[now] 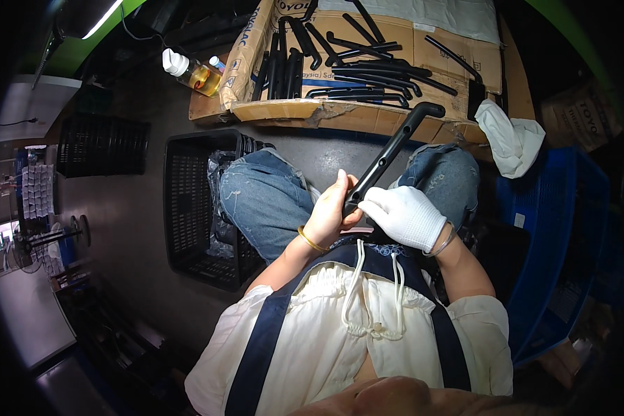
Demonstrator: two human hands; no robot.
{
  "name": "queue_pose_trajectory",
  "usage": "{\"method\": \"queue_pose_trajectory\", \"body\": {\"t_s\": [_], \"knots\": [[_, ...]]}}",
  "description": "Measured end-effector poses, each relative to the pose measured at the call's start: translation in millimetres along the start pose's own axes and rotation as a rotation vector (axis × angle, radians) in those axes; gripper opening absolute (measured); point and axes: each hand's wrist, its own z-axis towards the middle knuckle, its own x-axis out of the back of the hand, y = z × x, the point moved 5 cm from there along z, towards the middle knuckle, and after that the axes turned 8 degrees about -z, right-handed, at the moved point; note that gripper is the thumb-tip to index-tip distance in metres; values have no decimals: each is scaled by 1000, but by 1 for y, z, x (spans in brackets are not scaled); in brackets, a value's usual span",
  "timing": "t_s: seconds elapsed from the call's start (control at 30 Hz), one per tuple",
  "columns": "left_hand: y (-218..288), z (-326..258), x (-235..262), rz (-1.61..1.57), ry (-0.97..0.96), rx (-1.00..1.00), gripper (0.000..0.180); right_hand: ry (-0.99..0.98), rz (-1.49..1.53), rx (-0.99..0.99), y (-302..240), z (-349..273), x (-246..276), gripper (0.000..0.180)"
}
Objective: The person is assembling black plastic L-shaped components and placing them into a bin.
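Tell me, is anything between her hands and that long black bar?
Nothing visible. The bare left hand and the white-gloved right hand both grip the black plastic bar at its lower end, over the lap.

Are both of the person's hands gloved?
No: only the right hand wears a white glove, while the left hand is bare as both grip the long black plastic part.

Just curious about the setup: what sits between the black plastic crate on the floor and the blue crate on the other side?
In the head view, the person's jeans-clad knees lie between the black crate and the blue crate, with both hands gripping a long black handle above them.
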Motion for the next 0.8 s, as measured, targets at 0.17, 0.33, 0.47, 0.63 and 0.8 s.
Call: {"method": "queue_pose_trajectory", "body": {"t_s": [0.17,0.33,0.47,0.63,0.8], "knots": [[4,-1,-1,111,46,-74,39,57,313,-88,11,4,2,19],[6,0,3,70,100,-135,36,102,409,-283,13,2,-18,22],[3,0,3,88,112,-119,36,161,146,-198,4,0,-19,18],[3,0,3,133,109,-101,31,147,55,-162,1,-1,-13,18],[-2,-1,1,76,90,-45,29,34,59,-160,6,1,-12,20]]}}
